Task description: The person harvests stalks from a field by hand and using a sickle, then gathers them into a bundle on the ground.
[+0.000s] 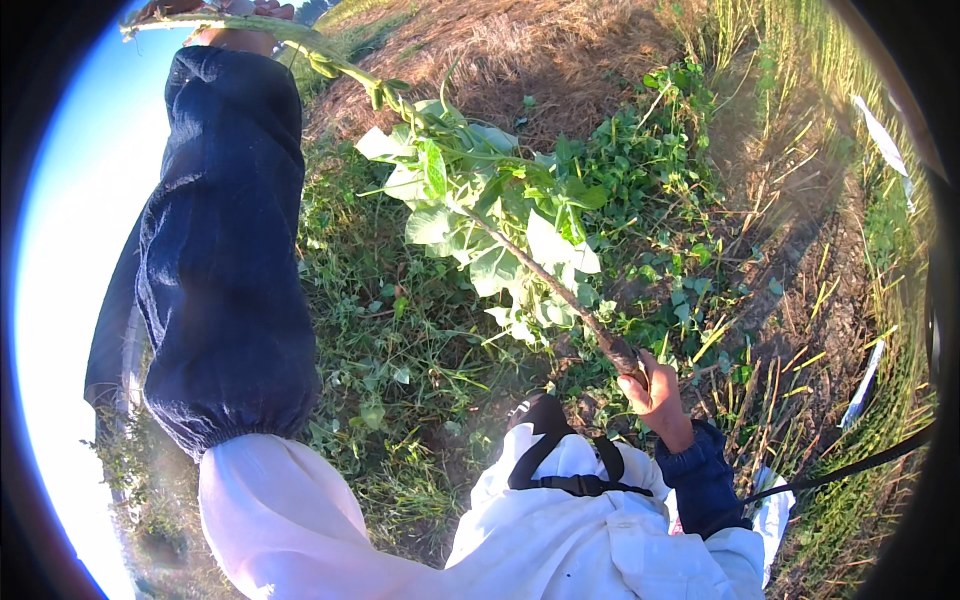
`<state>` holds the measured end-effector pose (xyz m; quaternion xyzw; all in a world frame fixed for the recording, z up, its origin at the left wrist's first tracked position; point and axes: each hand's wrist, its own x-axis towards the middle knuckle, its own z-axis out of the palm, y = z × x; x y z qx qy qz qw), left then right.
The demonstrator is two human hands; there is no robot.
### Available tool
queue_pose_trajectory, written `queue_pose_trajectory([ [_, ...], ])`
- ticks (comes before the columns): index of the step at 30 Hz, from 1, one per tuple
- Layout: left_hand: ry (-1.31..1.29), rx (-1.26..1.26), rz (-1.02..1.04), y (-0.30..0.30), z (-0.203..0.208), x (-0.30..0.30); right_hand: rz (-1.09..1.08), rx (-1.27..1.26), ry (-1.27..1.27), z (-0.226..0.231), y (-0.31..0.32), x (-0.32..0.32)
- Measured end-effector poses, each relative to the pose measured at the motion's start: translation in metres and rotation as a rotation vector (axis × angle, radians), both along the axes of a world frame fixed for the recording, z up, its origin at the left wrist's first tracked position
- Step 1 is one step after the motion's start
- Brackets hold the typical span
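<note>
My left arm, in a dark blue sleeve cover, stretches up to the far left. My left hand [238, 40], partly cut off by the upper edge, is closed around the stem end of a leafy green plant [432, 220]. The plant slants down to the right, with pods along its stem and broad pale leaves. My right hand [660, 402] is closed on the thick end of a brown, stick-like tool [560, 290]. This tool narrows toward the plant's leaves, where its tip is hidden; I cannot tell if it touches the stem.
Low green vines [660, 190] and grass cover the ground ahead. Dry straw [560, 50] lies at the back. Cut stalks [790, 370] poke up on the right, beside tall standing plants [790, 60]. A black strap [850, 468] crosses at the lower right.
</note>
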<state>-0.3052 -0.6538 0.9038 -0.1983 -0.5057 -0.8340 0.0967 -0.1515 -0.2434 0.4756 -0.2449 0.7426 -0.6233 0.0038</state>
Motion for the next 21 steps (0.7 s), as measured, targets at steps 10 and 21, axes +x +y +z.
queue_pose_trajectory([
  [10,0.074,-0.137,0.093,0.011,0.002,0.038,-0.142,-0.393,-0.416,0.047,0.032,-0.032],
  [21,-0.131,0.216,0.083,-0.005,-0.119,0.005,-0.272,-0.234,-0.494,0.007,0.051,-0.041],
])
